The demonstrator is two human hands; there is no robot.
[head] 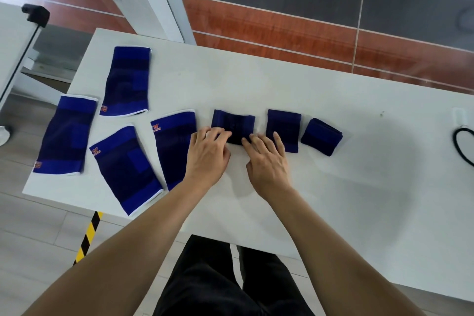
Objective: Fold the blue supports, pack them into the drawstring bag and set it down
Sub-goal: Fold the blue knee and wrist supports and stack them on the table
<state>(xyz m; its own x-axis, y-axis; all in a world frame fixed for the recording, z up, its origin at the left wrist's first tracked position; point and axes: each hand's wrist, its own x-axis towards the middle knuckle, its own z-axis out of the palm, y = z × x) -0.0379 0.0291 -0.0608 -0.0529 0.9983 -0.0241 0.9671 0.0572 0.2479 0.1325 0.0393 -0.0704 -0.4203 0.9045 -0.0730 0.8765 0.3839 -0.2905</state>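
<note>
Several flat blue supports lie on the left part of the white table [333,187], one at the far left [65,136], one behind it [127,82], one near the front edge [125,169] and one [174,146] partly under my left wrist. In the middle, a folded support [233,123] is pressed at its near edge by my left hand [209,154] and my right hand [266,159], fingers curled on the cloth. To the right sit two folded supports, one [283,128] touching my right fingers and one [322,136] further right. No drawstring bag shows.
A black cord loop [461,146] and a small white object [460,115] lie at the table's right edge. A black device on a stand [36,15] is at the far left. Yellow-black floor tape [88,236] runs below the table's front-left edge.
</note>
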